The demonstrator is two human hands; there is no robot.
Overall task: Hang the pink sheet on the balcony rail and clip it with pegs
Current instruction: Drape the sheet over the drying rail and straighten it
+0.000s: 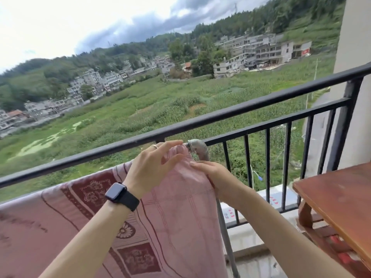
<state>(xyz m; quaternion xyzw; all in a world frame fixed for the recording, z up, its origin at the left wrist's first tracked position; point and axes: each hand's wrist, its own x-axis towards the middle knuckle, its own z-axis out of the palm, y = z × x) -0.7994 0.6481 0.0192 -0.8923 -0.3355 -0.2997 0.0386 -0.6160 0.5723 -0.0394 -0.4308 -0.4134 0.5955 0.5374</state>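
On the head view I saw the pink sheet point(180, 207) draped over a grey pipe point(197, 148) just inside the balcony rail point(261, 105). The left hand point(152, 167) pinched its top corner and the right hand point(210, 173) gripped its edge beside the pipe's bend. A wooden bench point(341, 197) stood to the right.

No text legible.

- Red sign point(306, 51) on far building point(285, 51): white marks on it, too small to read.
- White ledge point(270, 194) behind the bars: red stripes and small dark characters, blurred, unreadable.
- Sheet point(60, 227), left part: faint dark marks, perhaps lettering; cannot make out.
- Watch point(116, 192): face dark.
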